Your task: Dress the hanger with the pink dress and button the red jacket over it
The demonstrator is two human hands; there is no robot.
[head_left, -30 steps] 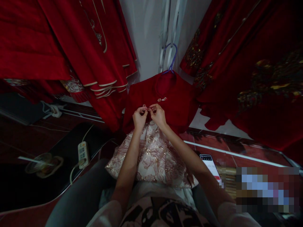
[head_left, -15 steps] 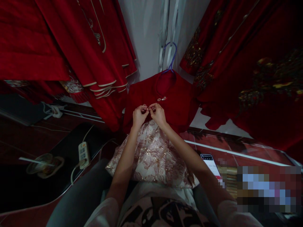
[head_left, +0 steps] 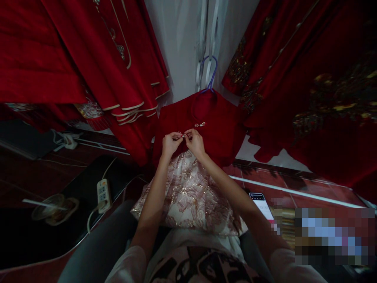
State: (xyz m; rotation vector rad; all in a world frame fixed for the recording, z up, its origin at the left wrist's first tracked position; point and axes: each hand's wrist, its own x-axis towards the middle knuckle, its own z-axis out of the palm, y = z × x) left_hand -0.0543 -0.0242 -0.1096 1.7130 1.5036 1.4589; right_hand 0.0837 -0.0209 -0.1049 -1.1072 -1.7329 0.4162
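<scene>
A red top (head_left: 224, 118) hangs from a purple hanger (head_left: 212, 74) in front of me, its skirt part a pink and gold brocade (head_left: 194, 196) spread over my lap. On the front of the red top, my left hand (head_left: 171, 143) and my right hand (head_left: 194, 142) meet with fingertips pinched. Between them is a small, pale beaded frog fastener (head_left: 183, 136), mostly covered by the fingers. Just above, near the neckline, sits a second beaded frog fastener (head_left: 200, 124), untouched.
Red garments with trim (head_left: 123, 78) hang left; embroidered red ones (head_left: 294, 90) hang right. A black bench (head_left: 79, 188) at left holds a power strip (head_left: 104, 196) and a plastic cup (head_left: 48, 206). A phone (head_left: 261, 206) lies by my right forearm.
Both hands stay pinched at the same fastener, with only slight finger movement. The whole view has shifted a little.
</scene>
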